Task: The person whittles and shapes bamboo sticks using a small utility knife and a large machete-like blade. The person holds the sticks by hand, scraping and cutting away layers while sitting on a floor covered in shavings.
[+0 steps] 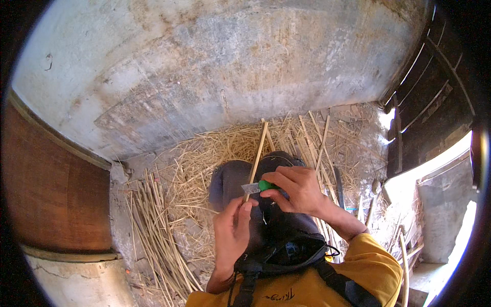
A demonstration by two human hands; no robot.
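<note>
My left hand (232, 230) pinches the near end of a long thin bamboo stick (260, 148) that points away from me toward the wall. My right hand (296, 189) grips a knife by its green handle (265, 185). The short metal blade (251, 188) lies across the stick just above my left fingers. Both hands are over my lap, which is covered by dark cloth (230, 179). Yellow sleeves cover my upper arms.
Loose straw and shavings (204, 153) cover the floor ahead. A bundle of cut sticks (153, 225) lies at the left, more sticks (317, 138) at the right. A stained concrete wall (230, 61) stands in front, a brown panel (51, 194) left, a dark wooden door (429, 97) right.
</note>
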